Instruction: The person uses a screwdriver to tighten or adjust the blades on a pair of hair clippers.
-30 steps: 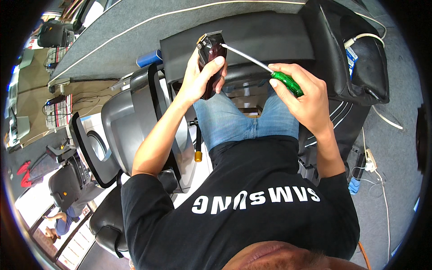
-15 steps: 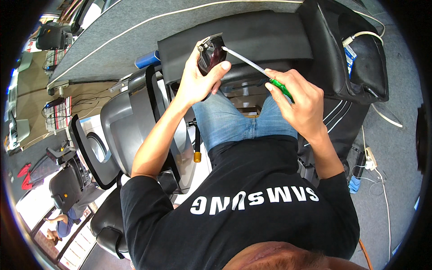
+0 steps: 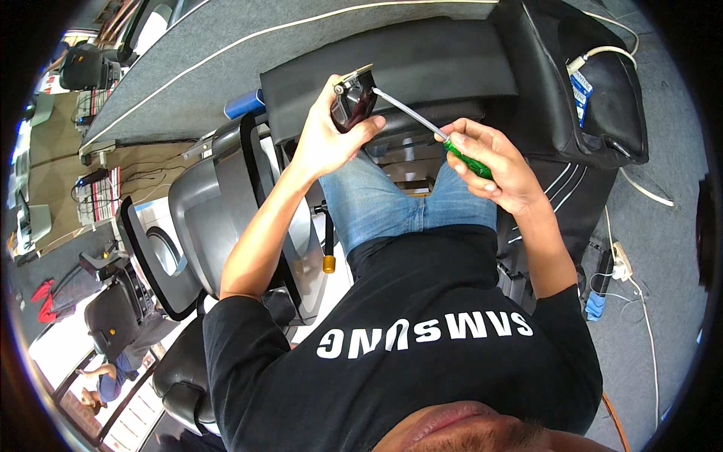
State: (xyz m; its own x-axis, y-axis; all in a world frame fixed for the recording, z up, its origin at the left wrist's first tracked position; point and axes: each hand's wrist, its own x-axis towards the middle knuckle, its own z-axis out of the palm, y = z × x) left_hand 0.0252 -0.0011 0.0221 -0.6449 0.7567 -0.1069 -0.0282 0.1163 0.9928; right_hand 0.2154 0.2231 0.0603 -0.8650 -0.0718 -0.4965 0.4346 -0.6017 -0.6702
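Observation:
My left hand (image 3: pixel 325 141) is closed round a dark hair clipper (image 3: pixel 352 105), its metal blade end (image 3: pixel 354 76) tilted up and away from me. In my right hand (image 3: pixel 498 160) is a screwdriver (image 3: pixel 471 162) with a green see-through handle, the fingers wrapped round it. Its long metal shaft (image 3: pixel 410 113) slants up to the left. The tip meets the right side of the clipper just below the blade; whether it sits in a screw is too small to tell. Both hands are raised above my lap.
A black padded bench (image 3: pixel 407 64) lies beyond my hands, with a black armrest block (image 3: pixel 568 90) at its right. On the left stands a grey and black chair (image 3: pixel 215 196). A blue object (image 3: pixel 245 103) rests beside the bench. White cables (image 3: pixel 646 188) run over the grey carpet. A person (image 3: pixel 109 377) is at far left.
My right fingers have shifted and opened up somewhat round the green handle, showing more of it. The clipper and screwdriver tip have moved slightly downward in the view.

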